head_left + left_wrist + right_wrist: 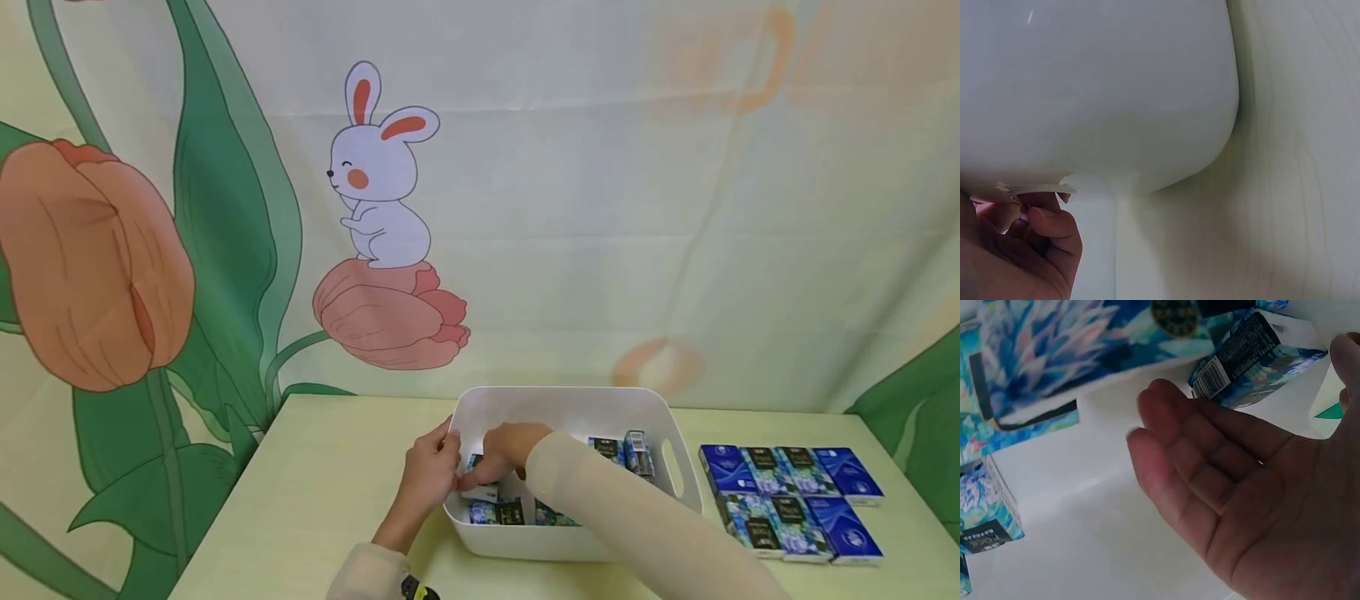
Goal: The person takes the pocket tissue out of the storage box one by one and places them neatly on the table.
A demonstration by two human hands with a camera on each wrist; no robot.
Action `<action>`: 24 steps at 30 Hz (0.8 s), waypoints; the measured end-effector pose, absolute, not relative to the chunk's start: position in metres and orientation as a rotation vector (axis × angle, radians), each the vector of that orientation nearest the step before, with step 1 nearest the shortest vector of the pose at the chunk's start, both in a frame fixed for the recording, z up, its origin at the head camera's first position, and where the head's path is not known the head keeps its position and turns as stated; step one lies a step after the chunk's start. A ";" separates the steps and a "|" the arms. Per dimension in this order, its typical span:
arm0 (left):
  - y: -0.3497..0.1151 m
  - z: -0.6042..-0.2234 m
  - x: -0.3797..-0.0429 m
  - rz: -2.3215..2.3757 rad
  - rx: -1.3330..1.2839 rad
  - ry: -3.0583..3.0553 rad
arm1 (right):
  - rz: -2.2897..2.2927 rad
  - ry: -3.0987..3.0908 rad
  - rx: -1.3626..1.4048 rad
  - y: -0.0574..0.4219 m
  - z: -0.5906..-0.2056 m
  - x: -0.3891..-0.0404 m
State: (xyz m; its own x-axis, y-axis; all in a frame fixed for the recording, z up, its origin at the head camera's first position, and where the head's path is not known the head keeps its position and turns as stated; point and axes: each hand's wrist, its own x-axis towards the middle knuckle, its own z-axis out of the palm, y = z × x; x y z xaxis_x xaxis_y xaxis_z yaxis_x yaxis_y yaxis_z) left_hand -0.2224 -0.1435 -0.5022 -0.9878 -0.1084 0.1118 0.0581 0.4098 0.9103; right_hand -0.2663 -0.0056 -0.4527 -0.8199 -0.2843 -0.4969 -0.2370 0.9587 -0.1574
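Note:
A white plastic storage bin [540, 543] stands on the table with several small flower-printed tissue packs inside. My left hand [429, 468] grips the bin's left end, its fingers curled through the handle opening [1041, 189] in the left wrist view. Inside the bin, my right hand [512, 448] reaches toward the left end, beside a tissue pack [480, 492]. In the right wrist view its loosely bent fingers [1175, 465] lie next to a tilted pack with a barcode [1254, 359]; the thumb stands apart from it. Another flowered pack [1085, 347] is close in front.
Right of the bin, blue packs [846, 529] and flowered packs [798, 529] lie in two rows on the pale table [300, 500]. More packs [637, 454] stand at the bin's right end. A cloth printed with a rabbit [390, 225] and tulips hangs behind.

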 end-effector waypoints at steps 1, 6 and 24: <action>-0.143 -0.502 -0.222 -1.609 0.036 -2.505 | -0.123 2.570 -0.364 -0.006 -0.453 -0.266; -0.142 -0.501 -0.221 -1.653 0.051 -2.507 | -0.104 2.553 -0.399 -0.003 -0.455 -0.269; -0.140 -0.500 -0.220 -1.691 0.081 -2.498 | -0.151 2.762 -0.599 0.043 -0.437 -0.281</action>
